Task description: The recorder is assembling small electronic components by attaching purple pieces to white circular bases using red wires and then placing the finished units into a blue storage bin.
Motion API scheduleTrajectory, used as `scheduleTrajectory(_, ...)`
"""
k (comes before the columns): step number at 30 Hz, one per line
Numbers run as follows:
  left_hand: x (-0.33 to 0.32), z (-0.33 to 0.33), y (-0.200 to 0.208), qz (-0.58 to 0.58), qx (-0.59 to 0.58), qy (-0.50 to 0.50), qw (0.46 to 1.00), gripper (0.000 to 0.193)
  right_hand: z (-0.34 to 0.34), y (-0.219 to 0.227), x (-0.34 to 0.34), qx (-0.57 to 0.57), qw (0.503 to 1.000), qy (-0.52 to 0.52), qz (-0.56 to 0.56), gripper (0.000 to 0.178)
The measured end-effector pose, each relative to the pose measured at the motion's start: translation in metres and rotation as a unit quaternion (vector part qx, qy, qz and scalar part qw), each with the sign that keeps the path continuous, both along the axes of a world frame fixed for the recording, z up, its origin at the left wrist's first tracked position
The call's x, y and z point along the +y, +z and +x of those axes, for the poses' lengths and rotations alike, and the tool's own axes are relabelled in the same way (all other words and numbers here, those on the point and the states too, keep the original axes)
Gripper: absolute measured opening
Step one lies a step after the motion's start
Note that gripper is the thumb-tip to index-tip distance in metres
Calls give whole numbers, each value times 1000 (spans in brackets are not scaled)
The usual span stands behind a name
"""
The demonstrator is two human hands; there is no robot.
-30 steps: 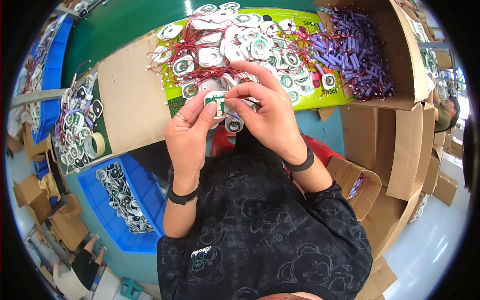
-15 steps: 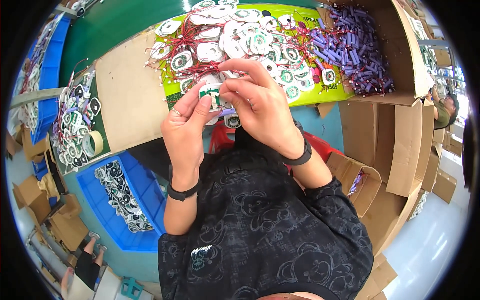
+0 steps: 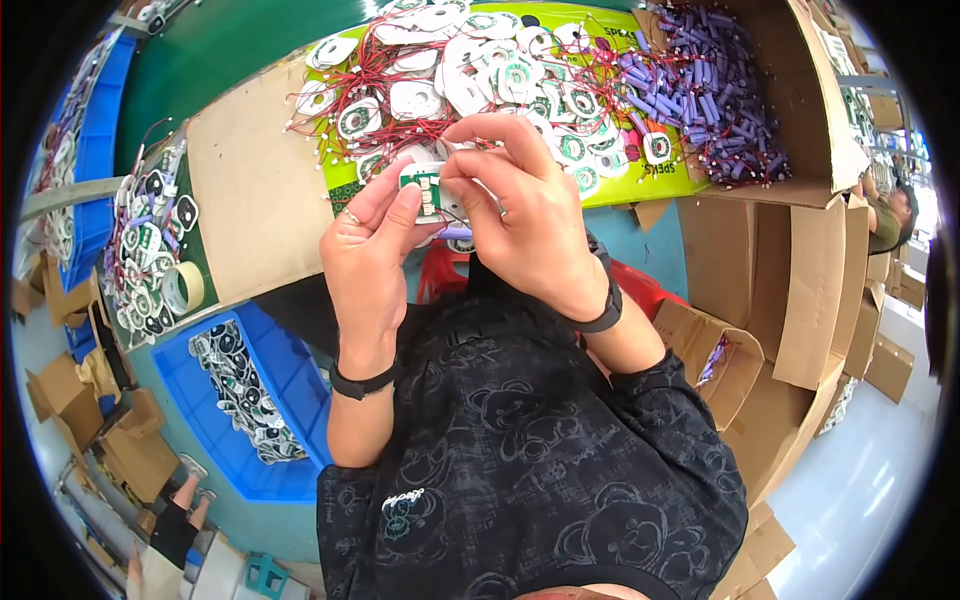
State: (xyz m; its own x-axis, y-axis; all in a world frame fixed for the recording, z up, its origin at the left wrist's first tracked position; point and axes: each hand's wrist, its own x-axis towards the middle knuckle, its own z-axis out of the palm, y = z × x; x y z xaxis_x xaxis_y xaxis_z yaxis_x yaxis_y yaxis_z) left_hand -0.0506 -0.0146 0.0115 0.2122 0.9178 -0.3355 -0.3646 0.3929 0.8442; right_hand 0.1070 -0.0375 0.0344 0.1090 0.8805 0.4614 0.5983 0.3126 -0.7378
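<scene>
Between my hands, above the near edge of the table, is a small green circuit board (image 3: 428, 181) in a white housing, with a row of pale connectors on it. My left hand (image 3: 368, 250) pinches it along its left side between thumb and fingers. My right hand (image 3: 528, 215) is closed at the board's right edge, thumb and index fingertip together; whatever they pinch is hidden. A purple cylindrical battery (image 3: 455, 232) hangs just below the board, and a round black-and-white part shows under it, partly covered by my right hand.
Beyond my hands lies a heap of white round parts with red wires (image 3: 415, 98) on a yellow-green sheet. A cardboard box (image 3: 800, 110) of purple batteries stands at right. At left are a cardboard sheet (image 3: 255, 190), a tape roll (image 3: 184, 288), more parts and a blue bin (image 3: 290, 385).
Both hands stay at the board with almost the same grip. The board is turned slightly, and the battery and round part below it have shifted a little.
</scene>
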Motion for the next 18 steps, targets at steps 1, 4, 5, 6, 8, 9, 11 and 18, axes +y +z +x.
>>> scheduleTrajectory(1,-1,1,2,-1,-3,5,1000,37,-1,1,0,-2,1000,-1,0,8)
scheduleTrajectory(4,-2,1,2,2,3,11,1000,36,-1,1,0,-7,1000,5,0,8)
scheduleTrajectory(5,-3,0,2,6,11,13,1000,36,0,0,0,-11,1000,12,-1,8)
scheduleTrajectory(6,-2,1,1,5,11,12,1000,36,3,1,1,-12,1000,11,-2,8)
scheduleTrajectory(8,-3,2,1,31,43,9,999,36,8,2,2,-25,998,44,-34,9)
scheduleTrajectory(9,-3,2,3,33,43,10,998,36,7,3,2,-25,998,44,-32,9)
scheduleTrajectory(11,-1,2,7,45,45,15,998,36,2,4,1,-24,999,26,-17,8)
scheduleTrajectory(18,6,-5,7,78,76,-27,994,36,4,-5,8,6,999,53,-4,18)
